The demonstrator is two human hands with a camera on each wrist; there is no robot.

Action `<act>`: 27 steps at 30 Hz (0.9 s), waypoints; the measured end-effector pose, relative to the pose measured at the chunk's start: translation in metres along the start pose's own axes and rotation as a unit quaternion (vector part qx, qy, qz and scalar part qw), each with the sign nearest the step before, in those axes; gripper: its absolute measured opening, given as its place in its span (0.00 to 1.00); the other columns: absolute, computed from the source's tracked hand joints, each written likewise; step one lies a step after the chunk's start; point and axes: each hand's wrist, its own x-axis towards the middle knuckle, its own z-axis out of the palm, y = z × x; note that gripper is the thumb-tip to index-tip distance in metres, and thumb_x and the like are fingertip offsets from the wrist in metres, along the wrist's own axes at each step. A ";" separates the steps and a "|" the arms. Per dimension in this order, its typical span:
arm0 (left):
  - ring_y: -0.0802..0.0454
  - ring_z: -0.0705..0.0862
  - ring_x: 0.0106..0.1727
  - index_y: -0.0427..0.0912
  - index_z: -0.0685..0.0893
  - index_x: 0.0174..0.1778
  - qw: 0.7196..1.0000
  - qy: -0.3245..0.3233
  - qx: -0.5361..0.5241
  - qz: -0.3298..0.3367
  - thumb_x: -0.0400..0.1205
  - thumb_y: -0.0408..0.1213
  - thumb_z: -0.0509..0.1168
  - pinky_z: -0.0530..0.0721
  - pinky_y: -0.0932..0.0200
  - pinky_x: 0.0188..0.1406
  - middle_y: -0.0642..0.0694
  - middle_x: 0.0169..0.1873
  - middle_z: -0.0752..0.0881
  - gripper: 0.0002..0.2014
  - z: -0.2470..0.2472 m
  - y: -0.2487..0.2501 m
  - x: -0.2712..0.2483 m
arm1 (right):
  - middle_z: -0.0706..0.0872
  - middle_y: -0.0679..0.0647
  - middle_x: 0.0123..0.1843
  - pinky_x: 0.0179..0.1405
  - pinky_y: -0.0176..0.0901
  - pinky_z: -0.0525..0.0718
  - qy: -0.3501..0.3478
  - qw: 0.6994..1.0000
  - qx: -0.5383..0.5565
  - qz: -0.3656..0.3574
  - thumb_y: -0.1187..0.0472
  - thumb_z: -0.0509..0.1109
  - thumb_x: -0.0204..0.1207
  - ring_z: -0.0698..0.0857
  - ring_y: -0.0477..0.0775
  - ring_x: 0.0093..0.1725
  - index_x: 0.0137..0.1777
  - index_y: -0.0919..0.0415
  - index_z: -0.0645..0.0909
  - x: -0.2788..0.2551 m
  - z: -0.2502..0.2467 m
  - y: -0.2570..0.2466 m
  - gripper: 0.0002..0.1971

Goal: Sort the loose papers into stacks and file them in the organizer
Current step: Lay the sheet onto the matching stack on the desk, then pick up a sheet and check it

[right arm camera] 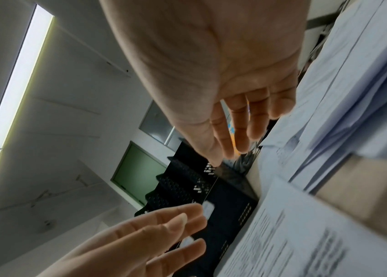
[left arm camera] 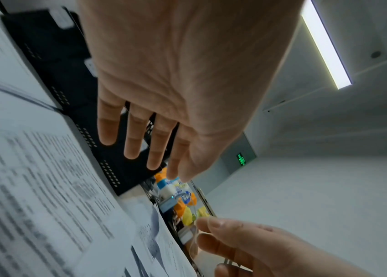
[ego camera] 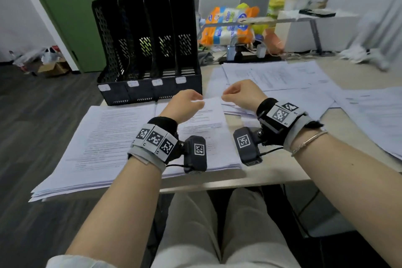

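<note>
A black mesh organizer (ego camera: 148, 50) with several upright slots stands at the table's far left. In front of it lie two stacks of printed papers: a thick one (ego camera: 108, 143) at the left and another (ego camera: 208, 119) beside it. Loose sheets (ego camera: 282, 78) spread over the right of the table. My left hand (ego camera: 185, 103) and right hand (ego camera: 241, 93) hover side by side above the second stack, close to the organizer's front. In the left wrist view the left hand's fingers (left arm camera: 137, 138) are straight and hold nothing. In the right wrist view the right hand's fingers (right arm camera: 235, 121) are also loose and hold nothing.
The beige table (ego camera: 272, 167) ends close to my lap. More sheets (ego camera: 369, 111) lie toward the right edge. Behind the table are colourful packages (ego camera: 230, 24), a padlock (ego camera: 231, 50), cables and a white shelf. A green door (ego camera: 65, 6) is at the left.
</note>
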 end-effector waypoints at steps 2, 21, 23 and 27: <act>0.52 0.79 0.66 0.41 0.80 0.66 1.000 -0.012 0.004 0.007 0.82 0.39 0.62 0.77 0.58 0.63 0.47 0.65 0.82 0.17 0.009 0.012 0.010 | 0.87 0.54 0.45 0.56 0.42 0.79 0.008 1.000 -0.005 0.013 0.61 0.74 0.73 0.85 0.52 0.52 0.50 0.64 0.88 0.001 -0.014 0.012 0.09; 0.41 0.69 0.75 0.45 0.60 0.80 0.988 -0.112 0.097 -0.050 0.81 0.39 0.61 0.70 0.54 0.70 0.42 0.77 0.68 0.31 0.083 0.052 0.119 | 0.63 0.56 0.81 0.78 0.51 0.63 -0.145 0.953 -0.238 0.122 0.54 0.70 0.74 0.63 0.61 0.79 0.80 0.50 0.63 0.035 -0.055 0.111 0.34; 0.40 0.67 0.76 0.47 0.58 0.81 0.984 -0.128 0.106 -0.061 0.81 0.38 0.61 0.69 0.50 0.73 0.42 0.78 0.67 0.32 0.091 0.051 0.126 | 0.60 0.57 0.82 0.77 0.61 0.62 -0.147 0.941 -0.276 0.131 0.49 0.70 0.73 0.59 0.63 0.80 0.80 0.43 0.59 0.035 -0.052 0.117 0.36; 0.40 0.65 0.78 0.46 0.56 0.82 0.983 -0.136 0.104 -0.071 0.81 0.34 0.60 0.66 0.51 0.75 0.41 0.79 0.65 0.33 0.103 0.048 0.138 | 0.56 0.55 0.83 0.78 0.66 0.57 -0.136 0.944 -0.270 0.131 0.49 0.70 0.73 0.55 0.60 0.82 0.80 0.42 0.59 0.034 -0.052 0.121 0.37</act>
